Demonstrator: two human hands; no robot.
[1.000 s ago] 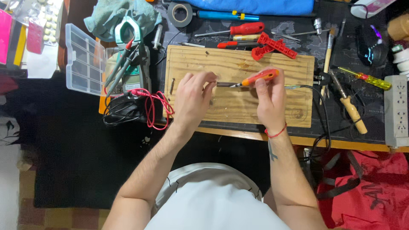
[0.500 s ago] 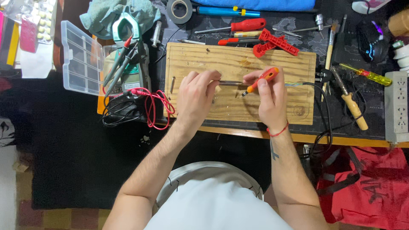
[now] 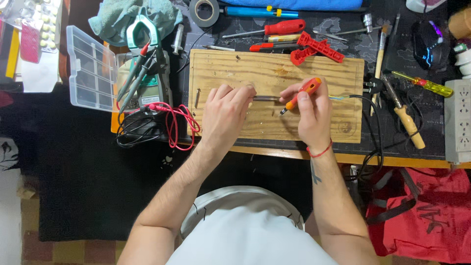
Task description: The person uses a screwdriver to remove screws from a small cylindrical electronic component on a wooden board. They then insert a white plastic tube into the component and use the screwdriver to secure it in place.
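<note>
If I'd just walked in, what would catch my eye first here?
Probably the two hands at the middle of the wooden board: the right hand holds an orange-handled screwdriver, while the left hand pins a thin dark metal piece. Next, the tangle of red and black leads left of the board, below a green clamp meter.

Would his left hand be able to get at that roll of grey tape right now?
Probably yes. The tape roll lies in the open beyond the wooden board, nothing covering it. But the left hand is busy pinning a thin metal rod, so it must let go first.
</note>
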